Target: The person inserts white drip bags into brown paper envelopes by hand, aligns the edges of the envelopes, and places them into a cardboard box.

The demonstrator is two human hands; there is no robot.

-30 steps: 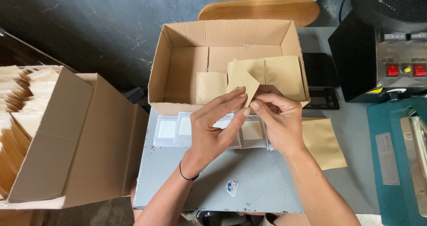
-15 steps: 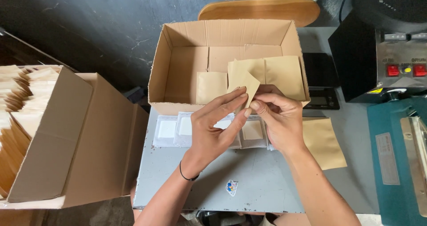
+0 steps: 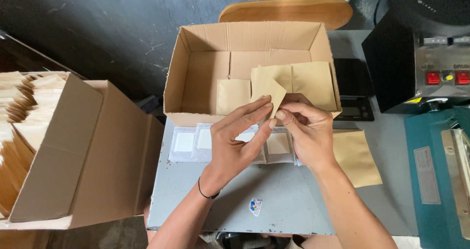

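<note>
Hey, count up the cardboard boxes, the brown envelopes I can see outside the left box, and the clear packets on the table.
Boxes: 2 (open box, left box)
Envelopes: 4 (held, two in open box, one on table)
Packets: about 4, partly hidden by hands
Total: about 10

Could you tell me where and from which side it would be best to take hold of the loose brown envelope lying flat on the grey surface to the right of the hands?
Probably at the brown envelope's lower right corner, coming from the right. It lies flat on the grey table, so fingers must slide under an edge, and the right hand covers its left edge.
</note>
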